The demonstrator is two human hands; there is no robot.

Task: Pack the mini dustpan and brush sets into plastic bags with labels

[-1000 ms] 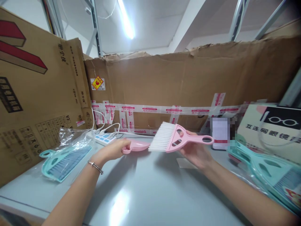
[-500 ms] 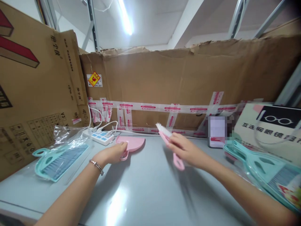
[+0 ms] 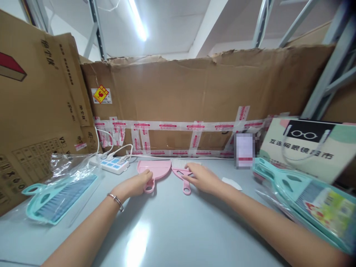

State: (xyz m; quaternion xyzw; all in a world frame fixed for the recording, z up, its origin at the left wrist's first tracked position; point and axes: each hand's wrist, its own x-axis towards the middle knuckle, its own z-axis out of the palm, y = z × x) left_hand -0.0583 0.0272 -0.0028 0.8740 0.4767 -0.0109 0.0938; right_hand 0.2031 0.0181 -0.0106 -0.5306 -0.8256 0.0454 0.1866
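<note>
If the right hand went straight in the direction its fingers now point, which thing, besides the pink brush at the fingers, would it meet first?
Most likely the pink dustpan, held by the left hand, just beyond the pink brush; depth is unclear.

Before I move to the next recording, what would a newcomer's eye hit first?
Probably the pink dustpan and pink brush, side by side in mid-picture on the table, with the left hand holding the dustpan and the right hand at the brush. Next, the turquoise set in clear plastic at far left and the turquoise stack at far right.
</note>
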